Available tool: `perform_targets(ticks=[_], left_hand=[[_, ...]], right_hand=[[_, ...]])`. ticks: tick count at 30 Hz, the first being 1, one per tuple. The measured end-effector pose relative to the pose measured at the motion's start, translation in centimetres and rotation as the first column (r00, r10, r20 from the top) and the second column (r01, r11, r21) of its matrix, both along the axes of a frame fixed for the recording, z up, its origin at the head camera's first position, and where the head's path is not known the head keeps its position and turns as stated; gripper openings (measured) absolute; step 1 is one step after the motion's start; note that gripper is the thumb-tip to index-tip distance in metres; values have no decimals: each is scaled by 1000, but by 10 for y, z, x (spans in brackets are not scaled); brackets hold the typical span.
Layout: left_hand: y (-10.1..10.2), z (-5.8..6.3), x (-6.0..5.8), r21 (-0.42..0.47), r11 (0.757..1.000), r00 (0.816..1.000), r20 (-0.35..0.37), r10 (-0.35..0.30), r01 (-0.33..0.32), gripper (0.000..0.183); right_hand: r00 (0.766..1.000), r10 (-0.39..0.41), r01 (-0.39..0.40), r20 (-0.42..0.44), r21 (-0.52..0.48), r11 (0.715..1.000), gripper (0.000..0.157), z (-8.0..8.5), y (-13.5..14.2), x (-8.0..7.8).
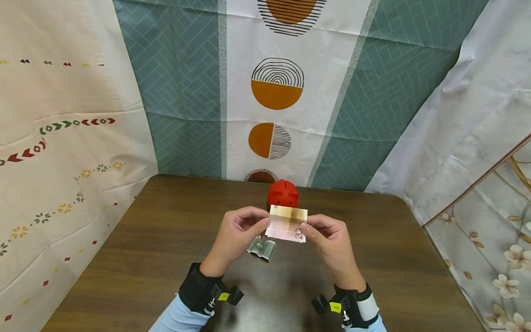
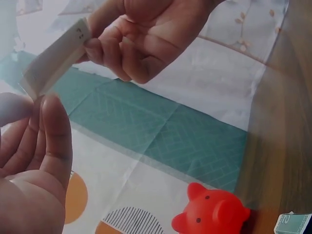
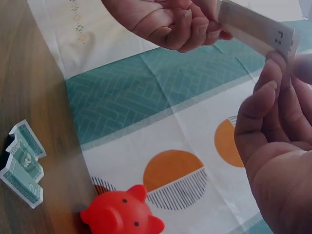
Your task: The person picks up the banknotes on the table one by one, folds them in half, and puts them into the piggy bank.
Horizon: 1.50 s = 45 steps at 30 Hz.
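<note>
A folded pinkish-yellow banknote (image 1: pixel 286 223) marked 20 is held up between both hands above the table. My left hand (image 1: pixel 242 233) pinches its left edge between thumb and fingers. At the opposite edge, my right hand (image 1: pixel 329 242) pinches it the same way. Both wrist views show the folded note edge-on, with layers lying together. Below the left hand, a creased green banknote (image 1: pixel 262 249) lies on the table, partly covered by that hand in the head view. Behind the held note stands a red piggy bank (image 1: pixel 283 193) with a slot on top.
The brown wooden table (image 1: pixel 166 230) ends at a patterned cloth backdrop (image 1: pixel 182 92). White floral cloths hang at the left (image 1: pixel 62 184) and right (image 1: pixel 477 207). The piggy bank stands close to the table's far edge.
</note>
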<state>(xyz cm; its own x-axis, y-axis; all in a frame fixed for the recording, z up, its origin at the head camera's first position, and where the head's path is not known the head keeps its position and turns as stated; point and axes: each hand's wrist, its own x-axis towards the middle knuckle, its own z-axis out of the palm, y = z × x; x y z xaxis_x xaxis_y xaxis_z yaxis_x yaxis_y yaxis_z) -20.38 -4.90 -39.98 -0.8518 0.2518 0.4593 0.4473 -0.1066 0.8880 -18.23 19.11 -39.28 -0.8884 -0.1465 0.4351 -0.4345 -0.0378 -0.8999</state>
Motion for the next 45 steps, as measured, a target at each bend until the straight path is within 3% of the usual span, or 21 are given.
perform_targets(ticks=[7,12,17,25,28,33,39,45], left_hand=[[0,0,0,32,999,999,-24,-41,42,11],[0,-1,0,87,988,991,-55,-123,128,11],[1,-1,1,151,967,977,-74,-198,207,12],[1,2,3,243,914,946,-91,-311,324,24],[2,2,3,225,923,950,-95,-297,312,17],[2,3,5,139,970,975,-120,-185,201,16],[4,6,9,88,988,983,-139,-117,130,9],[5,7,12,-13,999,995,-93,-30,29,15]], right_hand=[[999,52,-51,12,-25,998,18,2,1,2],[989,149,-148,1,-106,983,27,1,3,2],[956,289,-291,-39,-214,933,35,1,4,0],[895,421,-446,-149,-303,842,40,0,2,-3],[880,434,-475,-194,-306,825,43,0,1,-3],[901,389,-431,-194,-279,858,42,1,-1,-2],[980,173,-186,-94,-153,970,16,1,-2,2],[987,95,-103,-126,-61,993,15,-1,-2,2]])
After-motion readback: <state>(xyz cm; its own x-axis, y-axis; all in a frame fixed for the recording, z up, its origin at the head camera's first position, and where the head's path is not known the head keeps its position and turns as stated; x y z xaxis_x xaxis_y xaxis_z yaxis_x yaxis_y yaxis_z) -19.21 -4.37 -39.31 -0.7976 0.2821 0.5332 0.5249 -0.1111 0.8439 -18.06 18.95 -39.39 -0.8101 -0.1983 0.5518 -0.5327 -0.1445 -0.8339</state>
